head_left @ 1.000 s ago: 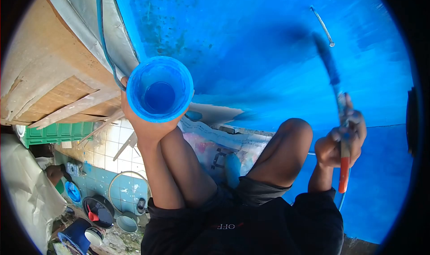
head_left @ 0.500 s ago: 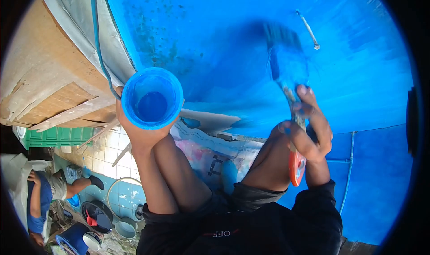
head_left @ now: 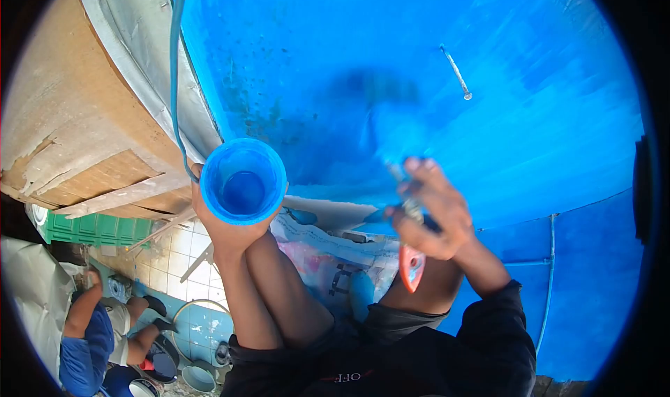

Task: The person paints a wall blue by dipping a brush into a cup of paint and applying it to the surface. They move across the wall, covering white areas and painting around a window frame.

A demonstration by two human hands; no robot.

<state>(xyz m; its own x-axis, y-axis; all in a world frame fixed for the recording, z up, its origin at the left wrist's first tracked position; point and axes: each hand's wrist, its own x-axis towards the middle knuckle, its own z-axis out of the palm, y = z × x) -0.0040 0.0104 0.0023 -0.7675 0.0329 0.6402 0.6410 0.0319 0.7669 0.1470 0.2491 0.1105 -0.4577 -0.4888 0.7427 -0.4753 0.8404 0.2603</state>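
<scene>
My left hand (head_left: 234,231) is wrapped round a blue cup (head_left: 215,174), held upright with its mouth toward me. Blue paint (head_left: 244,193) lies in the bottom. In my right hand (head_left: 443,215) is a wide paintbrush (head_left: 412,270) with a red-orange handle end. Its bristle end, smeared by motion, overlaps the blue wall (head_left: 530,111), where the paint looks darker to the left and streaked to the right. Dark specks mark the wall's left part.
A pale rod (head_left: 456,72) sticks out from the wall, and a thin pipe (head_left: 550,278) runs lower right. A cable (head_left: 174,83) hangs beside worn boards (head_left: 91,118). Printed sheeting (head_left: 314,250) lies below. At lower left another person (head_left: 91,334) is near basins (head_left: 199,376).
My right hand has swept the brush leftward and slightly down across the wall. The cup sits a little lower and farther right in view. The other person has shifted.
</scene>
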